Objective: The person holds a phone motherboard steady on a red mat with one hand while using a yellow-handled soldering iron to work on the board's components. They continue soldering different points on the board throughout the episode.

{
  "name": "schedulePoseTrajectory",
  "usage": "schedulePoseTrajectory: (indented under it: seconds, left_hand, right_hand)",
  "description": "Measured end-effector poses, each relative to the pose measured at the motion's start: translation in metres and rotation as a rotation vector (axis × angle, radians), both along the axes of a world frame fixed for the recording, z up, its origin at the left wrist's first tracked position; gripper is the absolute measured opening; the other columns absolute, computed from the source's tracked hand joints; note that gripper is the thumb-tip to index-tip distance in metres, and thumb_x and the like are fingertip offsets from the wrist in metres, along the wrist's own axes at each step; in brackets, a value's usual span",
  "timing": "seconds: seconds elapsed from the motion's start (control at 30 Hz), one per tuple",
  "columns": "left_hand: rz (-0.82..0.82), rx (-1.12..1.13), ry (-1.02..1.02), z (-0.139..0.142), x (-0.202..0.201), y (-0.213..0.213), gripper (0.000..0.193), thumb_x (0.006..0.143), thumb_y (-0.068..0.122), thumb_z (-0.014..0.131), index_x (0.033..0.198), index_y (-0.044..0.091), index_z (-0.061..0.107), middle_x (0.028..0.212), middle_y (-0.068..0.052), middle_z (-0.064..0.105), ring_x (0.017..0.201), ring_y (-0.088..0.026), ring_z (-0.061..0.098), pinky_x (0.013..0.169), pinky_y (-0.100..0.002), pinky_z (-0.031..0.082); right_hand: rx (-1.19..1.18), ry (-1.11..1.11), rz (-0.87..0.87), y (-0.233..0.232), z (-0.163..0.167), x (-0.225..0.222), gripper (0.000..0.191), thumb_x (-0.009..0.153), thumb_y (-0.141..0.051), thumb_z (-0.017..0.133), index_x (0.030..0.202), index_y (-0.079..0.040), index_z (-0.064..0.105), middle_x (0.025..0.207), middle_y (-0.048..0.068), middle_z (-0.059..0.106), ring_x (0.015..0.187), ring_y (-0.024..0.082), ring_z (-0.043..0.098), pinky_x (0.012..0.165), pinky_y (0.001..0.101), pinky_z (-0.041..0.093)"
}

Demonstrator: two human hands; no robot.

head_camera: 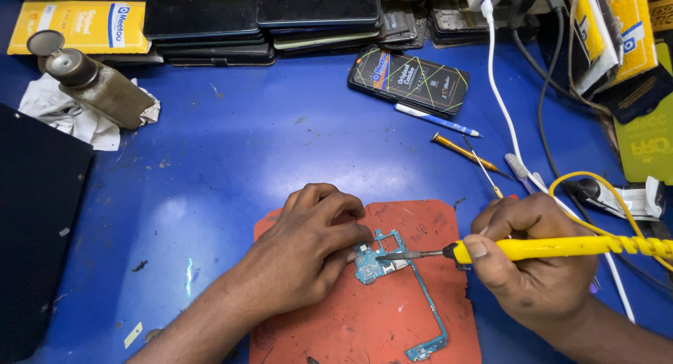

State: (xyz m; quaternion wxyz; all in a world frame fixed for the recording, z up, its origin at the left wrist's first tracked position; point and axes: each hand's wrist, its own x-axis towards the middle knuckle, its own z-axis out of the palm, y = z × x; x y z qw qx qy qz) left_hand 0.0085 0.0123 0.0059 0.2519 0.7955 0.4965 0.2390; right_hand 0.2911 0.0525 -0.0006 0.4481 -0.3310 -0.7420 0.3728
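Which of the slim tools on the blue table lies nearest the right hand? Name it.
The thin metal probe, whose tip ends just above the right hand. The gold screwdriver and the white pen lie farther up the table.

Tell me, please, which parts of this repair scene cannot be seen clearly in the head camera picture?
- Left hand fingertips on the circuit board: hidden under the hand itself.
- Exact spot where the soldering iron tip touches: too small.
- Red mat lower part: cut off by the bottom edge.
- Iron's yellow cord: leaves at the right edge.
- Stacked phones: cut off by the top edge.
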Motion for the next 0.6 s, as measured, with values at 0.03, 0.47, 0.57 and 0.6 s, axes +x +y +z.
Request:
schedulePoseTrajectory:
  seconds: [0.03, 0.47, 0.57, 0.6]
  left_hand:
    - [-0.001, 0.005, 0.000, 0.0000, 0.0001, -0.0001, 0.026, 0.078, 0.008, 0.073, 0.103, 0.013, 0.077, 0.121, -0.004, 0.064, 0.121, -0.029, 0.052, 0.097, -0.044, 0.047]
    - [0.005, -0.001, 0.007, 0.0005, 0.0004, -0.0003, 0.025, 0.078, 0.008, 0.072, 0.102, 0.013, 0.077, 0.121, -0.005, 0.064, 0.121, -0.029, 0.052, 0.097, -0.045, 0.047]
    - [0.002, 0.000, 0.007, 0.0000, 0.0006, 0.0005, 0.025, 0.078, 0.008, 0.073, 0.102, 0.013, 0.077, 0.121, -0.005, 0.064, 0.121, -0.029, 0.051, 0.098, -0.045, 0.047]
    - [0.003, -0.004, 0.007, 0.0000, 0.0010, 0.0006, 0.025, 0.078, 0.008, 0.073, 0.102, 0.013, 0.077, 0.121, -0.005, 0.064, 0.121, -0.029, 0.051, 0.097, -0.045, 0.047]
  right_hand:
    - [0.000, -0.004, 0.008, -0.0002, -0.0002, 0.0002, 0.020, 0.093, -0.002, 0.067, 0.096, -0.006, 0.047, 0.074, 0.005, 0.062, 0.065, 0.008, 0.059, 0.057, 0.0232, 0.050]
    - [0.019, -0.010, -0.001, 0.0006, -0.0014, -0.0005, 0.020, 0.093, -0.001, 0.067, 0.096, -0.007, 0.048, 0.075, 0.005, 0.062, 0.064, 0.008, 0.060, 0.058, 0.0234, 0.050]
    - [0.010, -0.014, 0.011, 0.0004, -0.0006, 0.0002, 0.020, 0.092, -0.002, 0.067, 0.096, -0.007, 0.048, 0.075, 0.004, 0.062, 0.064, 0.008, 0.059, 0.058, 0.0231, 0.049]
    - [0.003, -0.008, 0.024, 0.0005, -0.0005, 0.0003, 0.020, 0.092, -0.002, 0.067, 0.096, -0.007, 0.048, 0.075, 0.004, 0.062, 0.064, 0.007, 0.059, 0.058, 0.0228, 0.049]
